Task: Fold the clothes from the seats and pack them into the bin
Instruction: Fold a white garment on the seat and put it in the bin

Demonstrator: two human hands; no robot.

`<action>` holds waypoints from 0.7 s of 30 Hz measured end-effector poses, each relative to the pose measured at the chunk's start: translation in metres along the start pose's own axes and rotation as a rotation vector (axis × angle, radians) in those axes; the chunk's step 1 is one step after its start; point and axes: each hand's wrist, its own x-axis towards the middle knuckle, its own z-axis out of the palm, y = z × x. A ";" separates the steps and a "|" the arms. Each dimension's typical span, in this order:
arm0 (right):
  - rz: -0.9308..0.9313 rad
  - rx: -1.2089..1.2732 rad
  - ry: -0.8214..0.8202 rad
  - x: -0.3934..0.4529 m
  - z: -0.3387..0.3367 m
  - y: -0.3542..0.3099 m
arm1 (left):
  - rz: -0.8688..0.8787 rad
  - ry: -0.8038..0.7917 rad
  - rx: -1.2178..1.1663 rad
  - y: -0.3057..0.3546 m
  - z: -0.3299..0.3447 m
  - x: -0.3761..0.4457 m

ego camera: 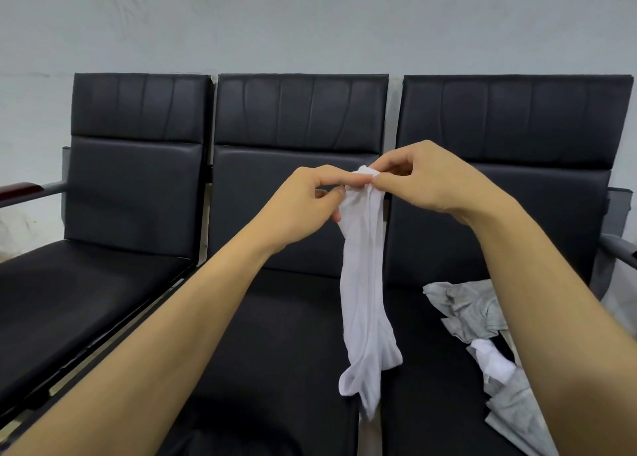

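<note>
thin white knit sock pair [365, 283], long and limp, held up in the air in front of the middle black padded seat [275, 335] of a three-seat row, hanging straight down from the top edge with the toe ends dangling just above the cushion. left hand [306, 204]: fingers curled, thumb and forefinger pinching the top edge from the left side. right hand [424, 179]: fingers curled, thumb and forefinger pinching the same edge from the right, fingertips of both hands almost touching. judged very light, soft and without any stiffness; sags fully under its own weight and keeps no shape unless supported. fabric appears sheer and stretchy, so likely to slip between layers and to distort if pulled hard. best taken at the cuff edge, as now, with a light pinch at both corners to keep the two layers aligned; for folding, a second hold at the toe end or mid-length probably needed to bring the ends together. crumpled grey fabric garment [472, 310] lying on the right-hand seat, partly hidden by the right forearm, with a small white bundled piece [493, 359] on it; equally soft, best gathered at an edge or seam. bin not in view.
</note>
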 end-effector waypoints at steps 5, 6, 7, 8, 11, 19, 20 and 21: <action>-0.046 -0.115 -0.052 0.002 0.004 0.001 | 0.007 -0.035 0.099 -0.001 -0.001 -0.001; -0.050 -0.131 -0.066 0.001 0.003 0.002 | 0.001 -0.043 0.101 -0.001 -0.002 -0.001; -0.054 -0.138 -0.081 0.000 0.000 0.002 | -0.010 -0.048 0.089 -0.002 -0.004 -0.001; -0.058 -0.136 -0.095 -0.002 -0.002 0.002 | -0.029 -0.046 0.065 -0.002 -0.006 -0.001; -0.073 -0.098 -0.075 -0.005 -0.007 0.003 | -0.116 -0.064 0.023 -0.007 -0.009 0.000; -0.129 -0.060 0.162 -0.005 -0.014 -0.004 | -0.170 -0.414 0.075 -0.011 -0.005 -0.005; -0.133 -0.061 0.190 -0.005 -0.015 -0.004 | -0.139 -0.410 0.070 -0.009 -0.004 -0.004; -0.134 -0.057 0.219 -0.004 -0.015 -0.005 | -0.099 -0.382 0.084 -0.006 -0.002 -0.003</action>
